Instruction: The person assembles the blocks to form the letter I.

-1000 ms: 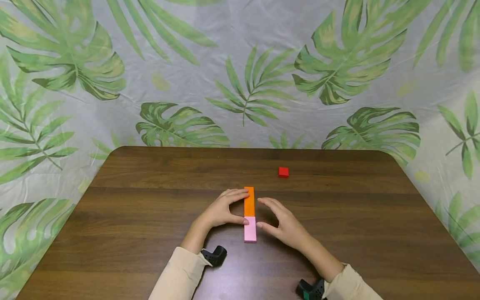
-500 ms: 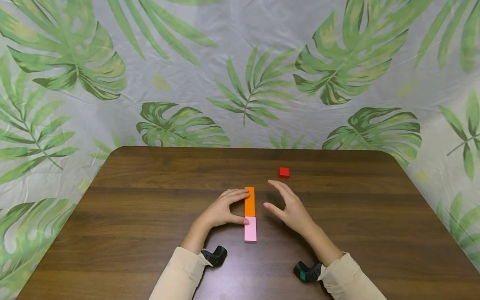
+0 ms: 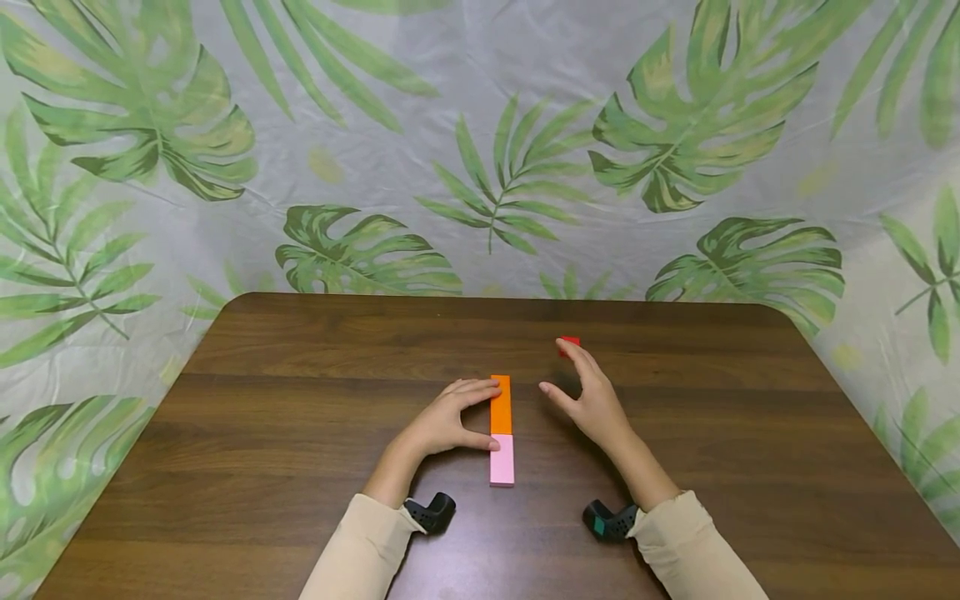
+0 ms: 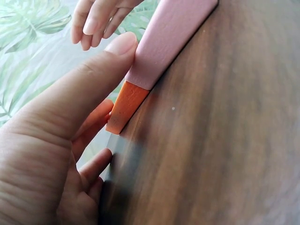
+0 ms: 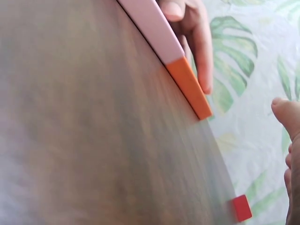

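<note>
An orange block (image 3: 501, 414) and a pink block (image 3: 502, 471) lie end to end on the table in one straight line. My left hand (image 3: 441, 421) rests beside them, its fingertips on the orange block and its thumb on the pink one. To the right, my right hand (image 3: 597, 406) reaches toward the back with thumb and fingers spread apart and nothing held. In the head view its forefinger overlaps a small red block (image 3: 572, 340), partly hidden behind it. The right wrist view shows this red block (image 5: 242, 208) apart from the thumb.
The brown wooden table (image 3: 300, 492) has rounded far corners. Behind it hangs a pale cloth (image 3: 360, 158) printed with green leaves. Black wrist devices (image 3: 431, 512) are worn at both sleeves.
My right hand has moved away from the orange and pink blocks, forward and to the right, up to the red block. My left hand and the blocks have stayed in place.
</note>
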`<state>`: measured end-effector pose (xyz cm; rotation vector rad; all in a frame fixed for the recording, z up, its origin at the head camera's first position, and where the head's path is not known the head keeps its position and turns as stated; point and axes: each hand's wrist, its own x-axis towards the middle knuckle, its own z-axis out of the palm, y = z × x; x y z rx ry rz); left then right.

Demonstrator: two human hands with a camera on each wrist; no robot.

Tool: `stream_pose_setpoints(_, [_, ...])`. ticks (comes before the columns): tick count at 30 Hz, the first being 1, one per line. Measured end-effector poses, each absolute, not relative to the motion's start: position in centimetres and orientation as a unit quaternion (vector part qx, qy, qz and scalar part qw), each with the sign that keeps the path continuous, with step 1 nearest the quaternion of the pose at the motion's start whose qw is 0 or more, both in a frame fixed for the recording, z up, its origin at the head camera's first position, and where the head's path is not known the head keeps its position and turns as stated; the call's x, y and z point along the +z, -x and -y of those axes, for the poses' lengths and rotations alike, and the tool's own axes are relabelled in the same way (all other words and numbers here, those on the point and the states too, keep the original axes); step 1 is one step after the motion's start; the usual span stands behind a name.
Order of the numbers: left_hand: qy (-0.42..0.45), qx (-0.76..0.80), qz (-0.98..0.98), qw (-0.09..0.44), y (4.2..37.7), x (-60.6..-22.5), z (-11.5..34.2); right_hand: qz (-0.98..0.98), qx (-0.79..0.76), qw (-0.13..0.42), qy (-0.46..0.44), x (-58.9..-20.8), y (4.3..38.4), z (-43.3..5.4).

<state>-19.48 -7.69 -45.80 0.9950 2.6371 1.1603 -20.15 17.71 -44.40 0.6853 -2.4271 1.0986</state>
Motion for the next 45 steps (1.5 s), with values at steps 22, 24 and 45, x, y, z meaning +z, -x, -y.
stream_pose_setpoints(22, [-0.328,0.379,-0.864,0.045,19.4,-45.9,7.6,0.868,0.414,0.212,-0.175,-46.0,23.4,-20.0])
stream_pose_setpoints(24, [-0.328,0.377,-0.865,0.045,19.4,-45.8,7.6,0.871,0.414,0.207,-0.167,-46.1,23.5,-20.1])
stream_pose_setpoints(45, [-0.334,0.376,-0.863,0.042,19.7,-46.0,7.6,0.907,0.388,0.110,-0.119,-46.5,25.0,-21.2])
